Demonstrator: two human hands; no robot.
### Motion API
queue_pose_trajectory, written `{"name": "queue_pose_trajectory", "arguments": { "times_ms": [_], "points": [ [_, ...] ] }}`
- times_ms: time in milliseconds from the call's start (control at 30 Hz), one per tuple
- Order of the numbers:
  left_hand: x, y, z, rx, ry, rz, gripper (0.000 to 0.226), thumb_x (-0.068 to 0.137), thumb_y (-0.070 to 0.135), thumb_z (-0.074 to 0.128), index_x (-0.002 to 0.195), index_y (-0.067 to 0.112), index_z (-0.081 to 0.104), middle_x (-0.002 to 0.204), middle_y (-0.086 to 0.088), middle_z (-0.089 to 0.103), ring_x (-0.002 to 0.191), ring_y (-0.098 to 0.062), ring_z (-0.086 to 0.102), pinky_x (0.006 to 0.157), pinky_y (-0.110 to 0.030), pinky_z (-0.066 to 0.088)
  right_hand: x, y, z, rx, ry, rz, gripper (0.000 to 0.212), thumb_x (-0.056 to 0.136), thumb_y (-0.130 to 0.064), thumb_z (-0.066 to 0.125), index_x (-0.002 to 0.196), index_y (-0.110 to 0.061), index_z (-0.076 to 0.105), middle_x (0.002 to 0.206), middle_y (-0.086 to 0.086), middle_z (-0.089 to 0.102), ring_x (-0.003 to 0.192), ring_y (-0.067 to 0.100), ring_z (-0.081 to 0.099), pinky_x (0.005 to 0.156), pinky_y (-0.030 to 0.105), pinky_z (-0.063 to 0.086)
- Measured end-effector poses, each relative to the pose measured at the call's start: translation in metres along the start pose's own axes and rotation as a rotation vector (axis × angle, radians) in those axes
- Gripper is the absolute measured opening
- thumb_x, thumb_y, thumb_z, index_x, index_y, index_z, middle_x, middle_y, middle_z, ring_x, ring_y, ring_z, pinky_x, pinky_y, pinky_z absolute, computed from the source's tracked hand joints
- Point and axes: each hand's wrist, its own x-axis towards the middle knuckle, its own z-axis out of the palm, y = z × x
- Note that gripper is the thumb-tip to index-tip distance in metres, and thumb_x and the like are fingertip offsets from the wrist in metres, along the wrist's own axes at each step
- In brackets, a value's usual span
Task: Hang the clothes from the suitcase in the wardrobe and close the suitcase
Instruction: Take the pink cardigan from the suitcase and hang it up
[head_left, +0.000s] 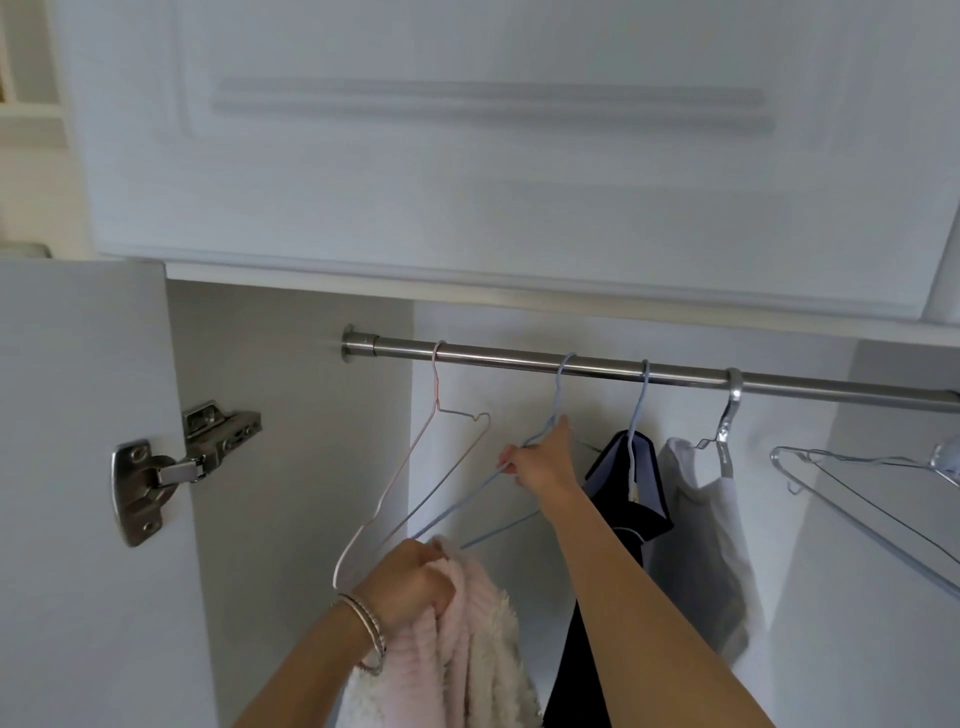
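Note:
I face the open wardrobe, with its metal rail (519, 359) running left to right. My right hand (543, 462) grips an empty light-blue wire hanger (558, 395) whose hook is on the rail. My left hand (410, 582), bracelets at the wrist, holds up a fluffy pink and cream garment (467, 649) just below that hanger. An empty pink wire hanger (436, 415) hangs to the left. The suitcase is out of view.
Right of my hand hang a dark navy garment (628, 499) and a white garment (701, 519) on their own hangers. Empty silver hangers (857, 483) hang at far right. The open door with a steel hinge (171, 467) stands at left. A closed upper cupboard (467, 156) is overhead.

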Motion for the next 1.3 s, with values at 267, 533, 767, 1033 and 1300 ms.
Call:
{"name": "queue_pose_trajectory", "arguments": {
  "times_ms": [267,533,767,1033,1300],
  "points": [
    [-0.022,-0.007,-0.006,-0.026,-0.083,-0.046,0.02,0.038,0.005,0.048,0.024,0.019,0.051,0.029,0.012,0.043,0.033,0.004,0.043,0.042,-0.012,0.031,-0.022,-0.038,-0.015,0.034,0.001,-0.06,0.095,0.084,0.011,0.054,0.15,-0.025,-0.003,0.093,0.016,0.062,0.06,0.015,0.058,0.063,0.026,0.053],
    [-0.026,-0.024,-0.016,0.081,-0.083,-0.03,0.01,0.041,0.01,0.05,0.036,0.019,0.052,0.045,0.005,0.045,0.055,-0.013,0.046,0.057,-0.021,0.032,-0.061,-0.053,-0.043,-0.097,-0.139,-0.075,0.073,0.096,0.004,0.039,0.151,-0.028,0.004,0.103,0.009,0.061,0.068,0.015,0.061,0.068,0.028,0.05],
    [-0.041,0.005,-0.007,0.165,-0.093,0.068,0.014,0.051,0.013,0.051,0.039,0.02,0.052,0.034,0.013,0.041,0.047,-0.004,0.038,0.04,-0.012,0.029,-0.095,-0.05,-0.07,-0.074,0.138,0.074,0.028,0.094,-0.019,0.042,0.109,-0.006,0.061,0.071,0.003,0.048,0.059,0.015,0.044,0.057,0.029,0.041],
    [-0.063,0.025,0.002,0.282,-0.07,0.218,0.028,0.081,0.018,0.049,0.091,0.006,0.071,0.097,-0.011,0.069,0.096,-0.022,0.061,0.075,-0.02,0.039,-0.16,-0.033,-0.112,-0.223,0.218,-0.149,0.031,0.099,-0.013,0.039,0.12,-0.02,0.061,0.093,0.01,0.052,0.055,0.012,0.053,0.052,0.019,0.047],
    [-0.095,0.022,0.004,0.479,-0.048,0.224,0.023,0.09,0.01,0.044,0.074,0.014,0.06,0.086,-0.012,0.062,0.089,-0.029,0.056,0.066,-0.025,0.032,-0.249,-0.025,-0.137,-0.216,0.177,-0.005,0.02,0.085,0.004,0.046,0.084,-0.008,0.062,0.065,0.003,0.052,0.04,0.007,0.039,0.04,0.017,0.026]
  ]
}}
